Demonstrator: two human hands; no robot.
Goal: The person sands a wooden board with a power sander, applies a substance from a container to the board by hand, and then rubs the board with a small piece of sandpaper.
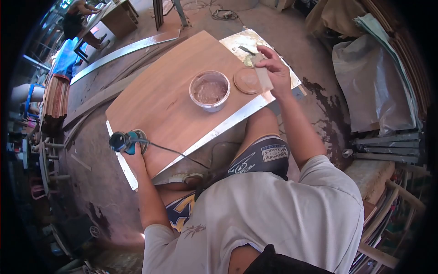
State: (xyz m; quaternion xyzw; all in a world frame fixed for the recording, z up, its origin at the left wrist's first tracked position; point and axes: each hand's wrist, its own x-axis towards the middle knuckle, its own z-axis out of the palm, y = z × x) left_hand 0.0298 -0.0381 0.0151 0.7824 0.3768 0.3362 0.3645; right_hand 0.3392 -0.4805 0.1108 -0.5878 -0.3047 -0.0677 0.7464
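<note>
My left hand is closed on a teal and black electric sander at the left end of a wooden panel. The sander's cord trails across the panel toward my lap. In my right hand is a flat, pale grey rectangular piece, pinched between thumb and fingers above the panel's right end. Near it lies a round brown lid. An open white tub of brown paste stands on the panel between my hands.
A stained white board carries a dark-handled tool beyond my right hand. Plastic-covered stacks stand at right. A long metal strip lies on the floor beyond the panel. Another person works at a table, far left.
</note>
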